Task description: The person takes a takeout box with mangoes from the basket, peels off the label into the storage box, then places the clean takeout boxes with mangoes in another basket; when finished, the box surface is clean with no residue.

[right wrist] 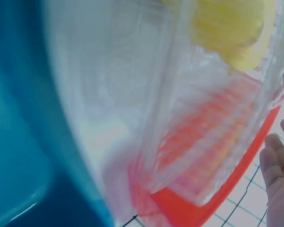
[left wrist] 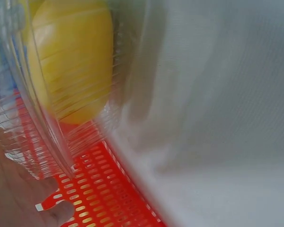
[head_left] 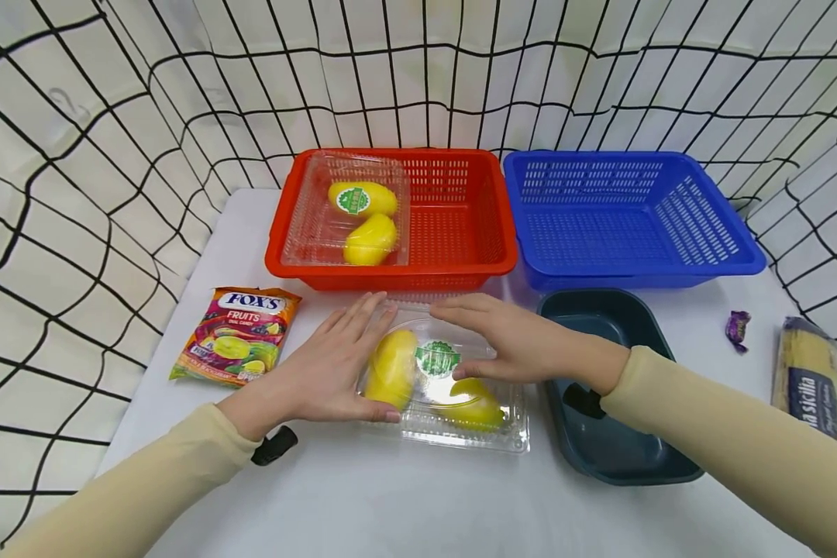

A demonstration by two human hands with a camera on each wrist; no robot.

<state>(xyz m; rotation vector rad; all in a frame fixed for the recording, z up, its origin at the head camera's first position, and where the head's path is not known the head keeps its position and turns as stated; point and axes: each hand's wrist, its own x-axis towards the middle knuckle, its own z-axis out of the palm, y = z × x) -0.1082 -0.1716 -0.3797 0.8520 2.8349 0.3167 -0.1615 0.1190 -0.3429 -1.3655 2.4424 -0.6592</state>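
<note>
A clear plastic clamshell box (head_left: 460, 440) lies on the white table in the middle of the head view. Two yellow mangoes (head_left: 392, 372) and a green-and-white label (head_left: 437, 359) show through its lid. My left hand (head_left: 324, 376) is at the box's left side, fingers extended toward the back and thumb along the front. Over the right part is my right hand (head_left: 516, 337), its fingers stretched out and thumb near the label. In the left wrist view, a mango (left wrist: 75, 61) shows through the ribbed plastic. Fingers of the right hand (right wrist: 277, 175) appear straight beside the box in the right wrist view.
Behind stand a red basket (head_left: 474, 275) holding another clear box of mangoes (head_left: 370, 240), and a blue basket (head_left: 635, 271). A dark teal tray (head_left: 635, 461) is at right, past it a purple wrapped candy (head_left: 737, 331) and a pasta pack (head_left: 809, 380). A candy bag (head_left: 237, 337) lies left.
</note>
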